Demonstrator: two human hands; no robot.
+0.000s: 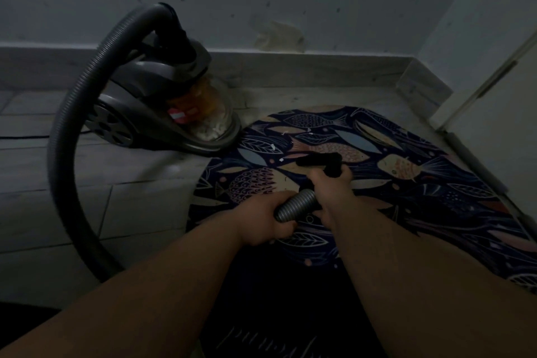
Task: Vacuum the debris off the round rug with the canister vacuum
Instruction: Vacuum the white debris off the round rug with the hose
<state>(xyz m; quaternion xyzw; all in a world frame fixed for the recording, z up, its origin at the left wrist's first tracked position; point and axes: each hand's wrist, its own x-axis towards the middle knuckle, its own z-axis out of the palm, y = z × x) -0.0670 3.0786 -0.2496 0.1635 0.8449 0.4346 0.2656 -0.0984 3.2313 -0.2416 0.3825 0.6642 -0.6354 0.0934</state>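
**Low and slow**

Our left hand [261, 218] is wrapped round the ribbed hose [296, 205]; our right hand [328, 180] grips the black nozzle [318, 161] over the middle of the rug [406, 183]. White scraps [273, 147] lie toward its far edge, near the vacuum [162, 102]. We should keep the mouth low and work outward slowly.
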